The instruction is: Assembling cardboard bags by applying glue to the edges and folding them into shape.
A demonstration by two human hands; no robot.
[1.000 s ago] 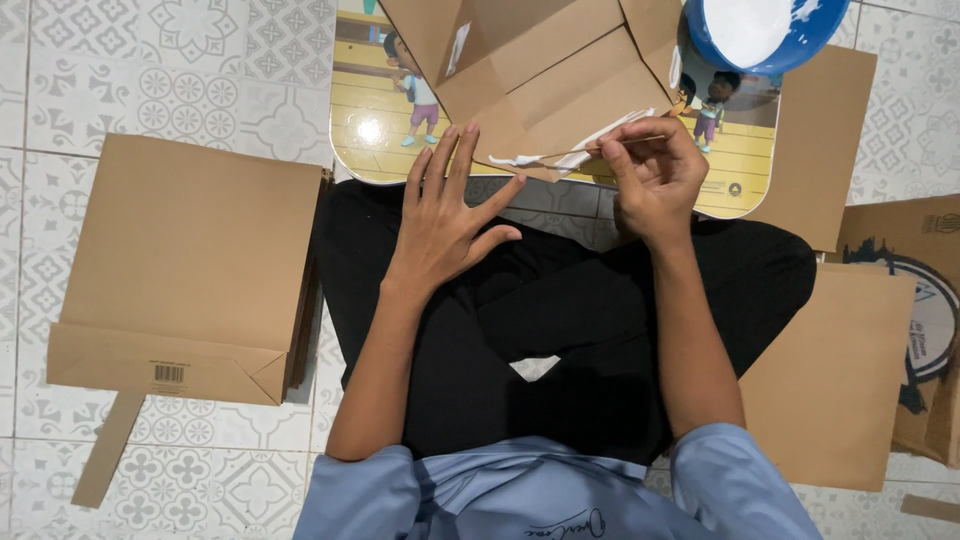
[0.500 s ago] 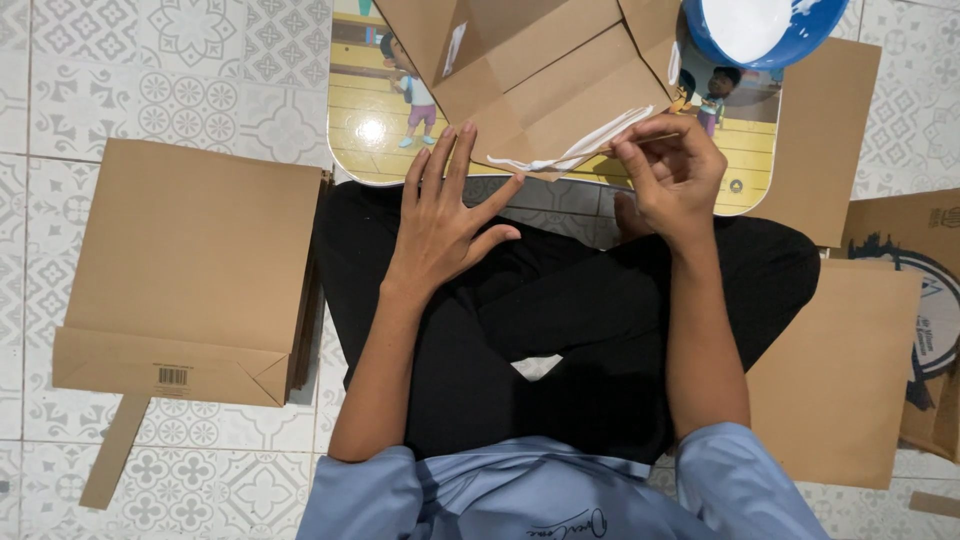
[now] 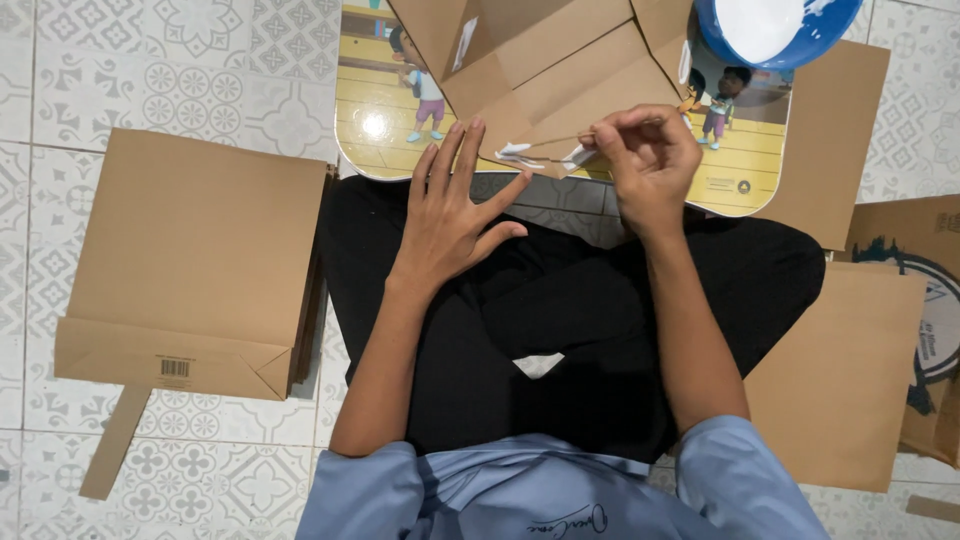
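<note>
Pinched fingertips of the right hand (image 3: 645, 160) hold the near edge of a folded brown paper bag (image 3: 560, 80) on a cartoon-printed tray (image 3: 385, 120), while the left hand (image 3: 455, 215) (fingers spread, holding nothing) presses flat just left of the pinch.

A flat brown paper bag (image 3: 195, 265) is laid on the tiled floor at the left, with a small black barcode label (image 3: 174, 368) printed on its folded bottom flap. A half-folded brown bag (image 3: 560, 70) is spread on the cartoon-printed tray. A brown carton with dark printed graphics (image 3: 915, 320) is seen at the right edge.
</note>
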